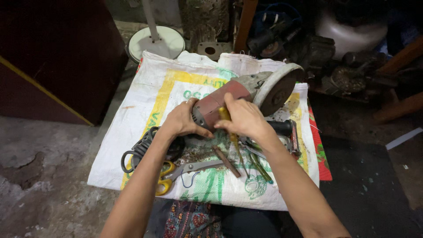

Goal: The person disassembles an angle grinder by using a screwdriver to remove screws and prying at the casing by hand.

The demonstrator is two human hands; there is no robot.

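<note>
On the floor, a white woven sack point(132, 145) with yellow and green print is spread flat, and everything is placed relative to it. At the sack's near edge, a patch of patterned cloth point(189, 220) shows between the two forearms. On the sack's near left part lie scissors point(176, 172) with yellow handles, blades pointing right; just behind them sits a coil of black cable point(141, 150). Near the sack's middle, a short brown rod point(227, 162) lies beside the scissor blades, and thin green-handled tools point(260, 169) lie just right of it. Over the sack's centre, both hands work on an angle grinder point(246, 94) with a red body and a grey disc guard, its head tilted up toward the far right. The left hand point(183, 120) is curled around the grinder's rear end, fingers and thumb wrapped on it. The right hand point(244, 118) is closed on a yellow-handled screwdriver point(231, 130), its handle pressed against the grinder body, shaft angled down toward the sack. A black side handle point(282, 128) lies by the right wrist. At the sack's right edge a red cloth strip point(319, 154) sticks out. Beyond the sack's far edge stands a white round fan base point(156, 42); dark metal parts point(348, 75) pile up to the far right.
</note>
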